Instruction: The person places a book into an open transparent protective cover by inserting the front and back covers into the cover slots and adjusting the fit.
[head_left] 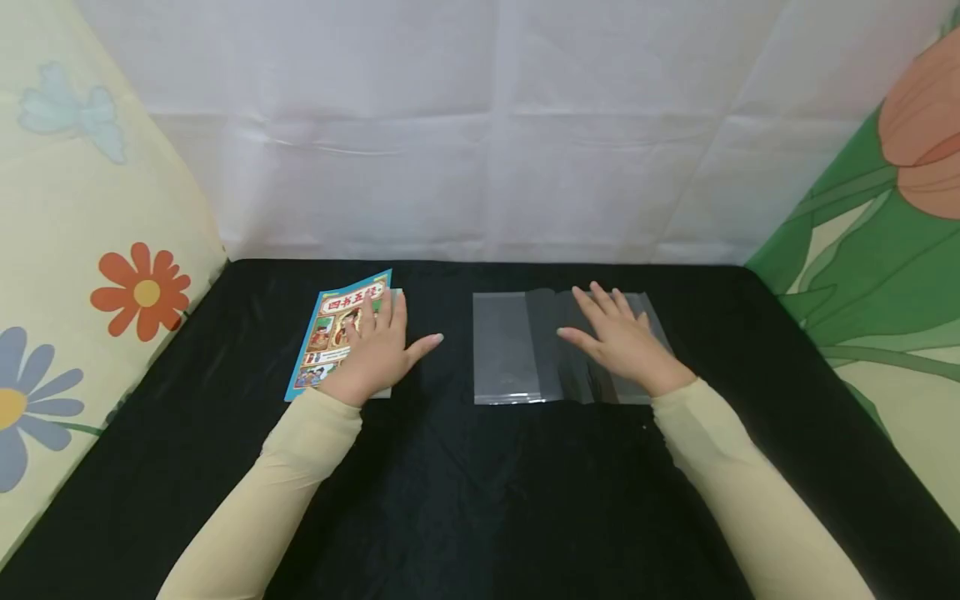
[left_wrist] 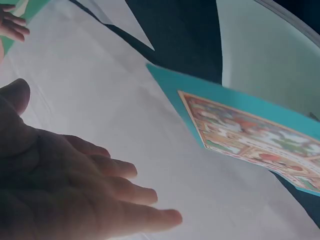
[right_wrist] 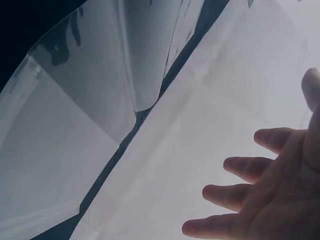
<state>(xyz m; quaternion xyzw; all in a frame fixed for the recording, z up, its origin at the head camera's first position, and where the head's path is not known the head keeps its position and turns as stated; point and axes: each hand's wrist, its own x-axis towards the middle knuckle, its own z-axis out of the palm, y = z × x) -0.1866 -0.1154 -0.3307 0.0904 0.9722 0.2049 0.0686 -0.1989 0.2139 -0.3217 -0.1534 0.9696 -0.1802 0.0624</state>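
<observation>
A book with a blue-bordered, colourful picture cover (head_left: 322, 337) lies at the left on the black cloth, pale pages showing along its right side. My left hand (head_left: 377, 354) is over the book with fingers straight and thumb spread. The left wrist view has that hand (left_wrist: 85, 190) apart from the blue-edged cover (left_wrist: 250, 132). To the right, a clear plastic book cover (head_left: 504, 346) is spread out, with folded flaps. Over its right half hovers my right hand (head_left: 626, 346), fingers spread. The right wrist view shows a gap between this hand (right_wrist: 265, 195) and the plastic (right_wrist: 55, 135). Neither hand grips anything.
A black cloth (head_left: 465, 492) covers the table. White fabric (head_left: 480, 142) hangs behind its far edge. Flower-printed panels stand along the left side (head_left: 45, 275) and right side (head_left: 862, 325).
</observation>
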